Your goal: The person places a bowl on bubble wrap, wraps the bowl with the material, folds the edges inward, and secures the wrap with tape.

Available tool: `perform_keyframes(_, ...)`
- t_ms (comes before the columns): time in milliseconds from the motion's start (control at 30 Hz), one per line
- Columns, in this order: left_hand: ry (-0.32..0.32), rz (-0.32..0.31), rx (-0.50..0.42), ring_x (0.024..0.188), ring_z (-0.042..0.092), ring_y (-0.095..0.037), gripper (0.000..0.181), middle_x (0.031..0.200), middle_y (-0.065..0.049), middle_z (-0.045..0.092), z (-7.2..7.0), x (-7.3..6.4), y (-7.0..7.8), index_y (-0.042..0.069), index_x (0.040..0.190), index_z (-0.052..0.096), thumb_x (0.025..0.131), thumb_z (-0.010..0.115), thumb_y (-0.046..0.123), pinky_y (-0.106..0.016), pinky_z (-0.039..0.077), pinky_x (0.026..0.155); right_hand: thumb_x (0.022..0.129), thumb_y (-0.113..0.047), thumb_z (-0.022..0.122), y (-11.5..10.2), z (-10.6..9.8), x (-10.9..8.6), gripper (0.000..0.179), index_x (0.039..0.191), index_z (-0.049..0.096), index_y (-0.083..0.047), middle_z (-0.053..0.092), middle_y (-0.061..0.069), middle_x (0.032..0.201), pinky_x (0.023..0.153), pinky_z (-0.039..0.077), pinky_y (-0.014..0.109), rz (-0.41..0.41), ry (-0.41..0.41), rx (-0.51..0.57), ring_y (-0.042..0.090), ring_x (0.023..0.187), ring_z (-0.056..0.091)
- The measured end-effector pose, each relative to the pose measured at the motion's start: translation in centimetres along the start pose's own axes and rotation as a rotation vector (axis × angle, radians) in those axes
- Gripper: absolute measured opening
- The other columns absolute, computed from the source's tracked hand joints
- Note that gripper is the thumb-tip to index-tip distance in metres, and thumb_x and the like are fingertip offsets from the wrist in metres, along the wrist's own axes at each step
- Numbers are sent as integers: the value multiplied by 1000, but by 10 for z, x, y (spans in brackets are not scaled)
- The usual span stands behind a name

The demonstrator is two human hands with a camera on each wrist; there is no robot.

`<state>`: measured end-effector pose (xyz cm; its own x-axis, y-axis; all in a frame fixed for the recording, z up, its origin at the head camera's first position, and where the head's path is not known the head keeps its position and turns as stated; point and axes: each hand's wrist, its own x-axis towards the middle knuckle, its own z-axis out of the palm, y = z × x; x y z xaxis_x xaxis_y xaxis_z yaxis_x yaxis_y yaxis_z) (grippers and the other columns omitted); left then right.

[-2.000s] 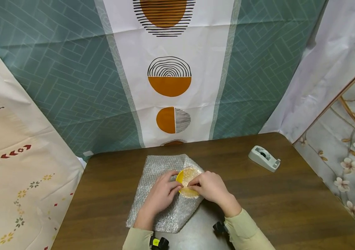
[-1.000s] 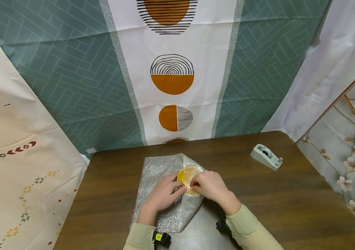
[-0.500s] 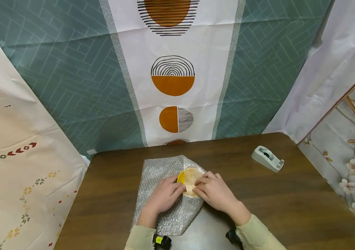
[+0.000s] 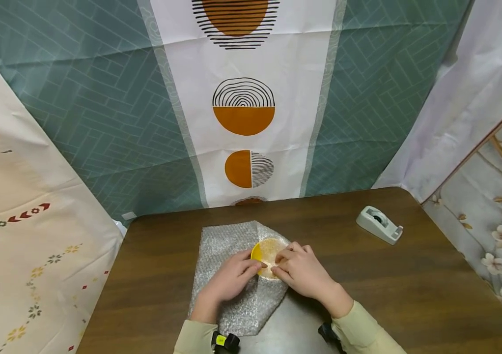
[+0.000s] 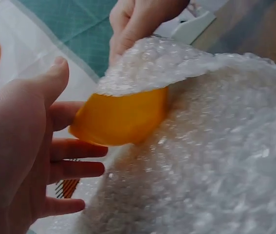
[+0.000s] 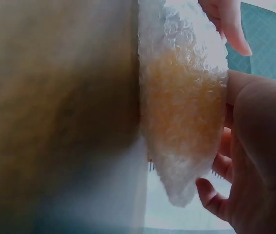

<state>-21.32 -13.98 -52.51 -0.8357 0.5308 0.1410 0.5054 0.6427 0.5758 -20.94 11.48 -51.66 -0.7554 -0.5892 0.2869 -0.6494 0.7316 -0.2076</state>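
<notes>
A yellow bowl [image 4: 256, 251] lies on a sheet of clear bubble wrap [image 4: 217, 246], with a flap folded over most of its top. Its uncovered yellow side [image 5: 120, 119] shows under the flap in the left wrist view. My left hand [image 4: 231, 278] is at the bowl's left side; its fingers are fairly straight and touch the bowl, while the thumb stands apart in the left wrist view. On the right, my right hand [image 4: 301, 273] holds the folded wrap against the bowl with bent fingers. The right wrist view shows the covered bowl through the wrap [image 6: 181, 107].
A white tape dispenser [image 4: 379, 224] stands at the back right of the brown wooden table [image 4: 410, 275]. A grey surface [image 4: 286, 319] lies at the front, partly under the wrap. Patterned cloths [image 4: 260, 64] hang behind and at both sides.
My right hand has moved from the middle of the bowl to its right side, with its fingers now more spread on the wrap. The left hand has stayed nearly in place.
</notes>
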Motion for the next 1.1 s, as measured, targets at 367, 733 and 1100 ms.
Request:
perform_keyframes(367, 103, -126, -240, 143, 54, -35, 45, 146, -10, 65, -34, -10, -16, 12, 139, 72, 118, 41, 36, -59, 38, 118, 103, -38, 71, -11, -4, 3, 39, 68, 79, -23, 72, -5, 105, 81, 43, 50, 107, -44, 3, 22, 104, 56)
perform_keyframes(733, 424, -567, -449, 153, 36, -43, 60, 165, -21, 40, -61, -34, -63, 3, 161, 45, 116, 42, 44, -63, 31, 121, 102, -33, 72, -8, -5, 5, 38, 67, 79, -21, 72, -4, 105, 81, 42, 50, 115, -39, 64, 23, 104, 55)
perform_keyframes(1100, 427, -654, -627, 146, 44, -42, 60, 170, -21, 33, -58, -38, -66, 5, 167, 34, 117, 43, 38, -57, 44, 112, 102, -34, 72, -11, -2, 8, 41, 64, 78, -21, 71, -5, 103, 80, 42, 48, 83, -23, 40, 22, 103, 55)
